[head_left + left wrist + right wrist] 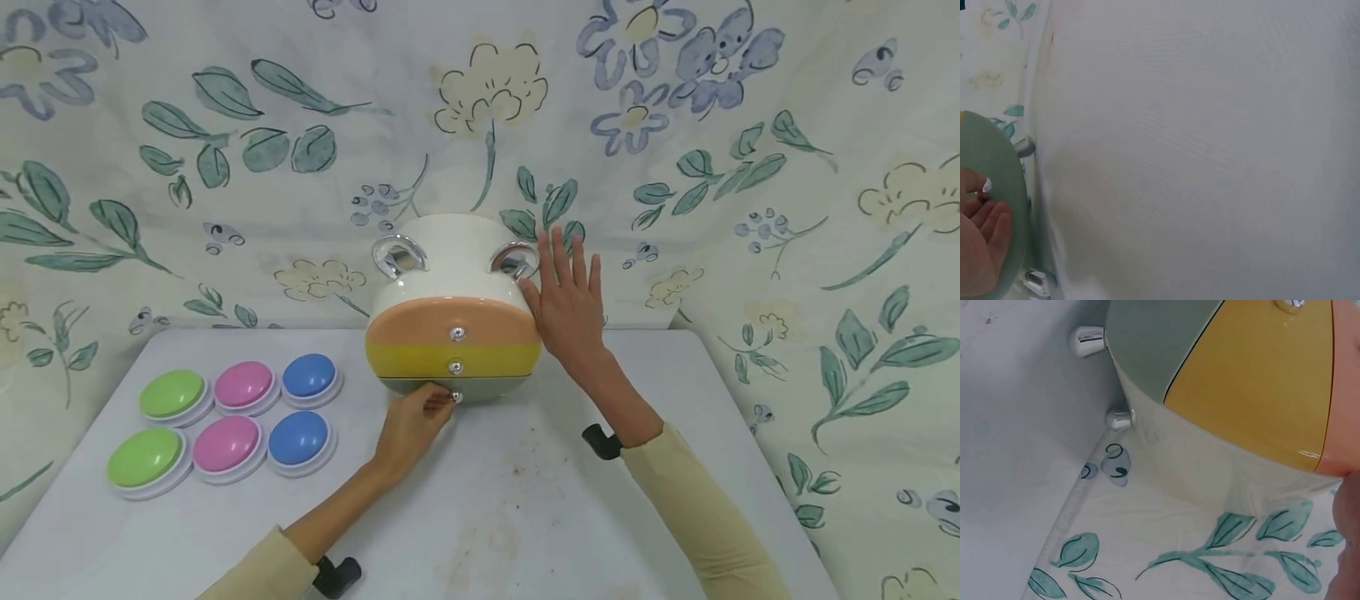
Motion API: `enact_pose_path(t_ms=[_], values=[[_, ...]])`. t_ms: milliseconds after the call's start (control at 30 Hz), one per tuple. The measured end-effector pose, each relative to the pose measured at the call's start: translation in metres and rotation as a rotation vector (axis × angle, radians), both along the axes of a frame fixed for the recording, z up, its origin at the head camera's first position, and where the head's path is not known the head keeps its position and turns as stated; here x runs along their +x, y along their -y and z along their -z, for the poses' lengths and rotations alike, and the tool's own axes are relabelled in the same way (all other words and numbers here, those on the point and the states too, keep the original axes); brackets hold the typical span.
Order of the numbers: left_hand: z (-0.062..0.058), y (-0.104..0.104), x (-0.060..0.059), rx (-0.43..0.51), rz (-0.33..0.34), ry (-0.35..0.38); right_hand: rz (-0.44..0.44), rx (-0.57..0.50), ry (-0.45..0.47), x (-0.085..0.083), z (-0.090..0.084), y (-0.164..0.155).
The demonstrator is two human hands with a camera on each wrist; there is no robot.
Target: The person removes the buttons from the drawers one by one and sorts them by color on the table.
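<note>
A small rounded drawer cabinet (457,258) with a white body and silver handles stands at the back of the table. Its front has an orange drawer (408,321), a yellow drawer (408,360) and a green drawer (486,387), each with a silver knob. With thumb and fingertips my left hand (408,429) pinches the knob (987,185) of the green drawer, the lowest one. My right hand (567,312) lies with straight fingers against the cabinet's right side; only its edge shows in the right wrist view.
Left of the cabinet, several round push buttons stand in two rows on white bases: green (172,392), pink (243,383) and blue (308,375). The white table (570,517) has brownish specks. A floral cloth (480,125) hangs close behind the cabinet.
</note>
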State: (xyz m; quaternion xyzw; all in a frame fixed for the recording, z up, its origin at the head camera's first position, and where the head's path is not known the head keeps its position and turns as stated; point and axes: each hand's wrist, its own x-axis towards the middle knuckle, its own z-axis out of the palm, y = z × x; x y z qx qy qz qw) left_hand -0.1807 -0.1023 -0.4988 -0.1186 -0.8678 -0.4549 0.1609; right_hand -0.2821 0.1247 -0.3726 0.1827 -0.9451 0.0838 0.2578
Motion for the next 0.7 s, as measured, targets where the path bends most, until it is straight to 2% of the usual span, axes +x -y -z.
enact_pose_path(t_ms=[67, 167, 333, 533, 700], values=[[-0.004, 0.002, 0.002, -0.045, 0.003, 0.018, -0.001, -0.005, 0.003, 0.0, 0.0, -0.001], [-0.013, 0.009, 0.007, -0.16, 0.019, 0.039, -0.004, -0.011, 0.004, -0.002, 0.0, -0.002], [-0.036, 0.028, 0.014, -0.328, 0.048, 0.11, -0.015, -0.013, 0.016, -0.005, -0.002, -0.006], [-0.061, 0.065, 0.024, -0.445, 0.05, 0.225, -0.032, -0.025, 0.066, -0.006, -0.006, -0.013], [-0.08, 0.101, 0.032, -0.528, -0.006, 0.292, -0.063, -0.046, 0.133, 0.001, -0.007, -0.025]])
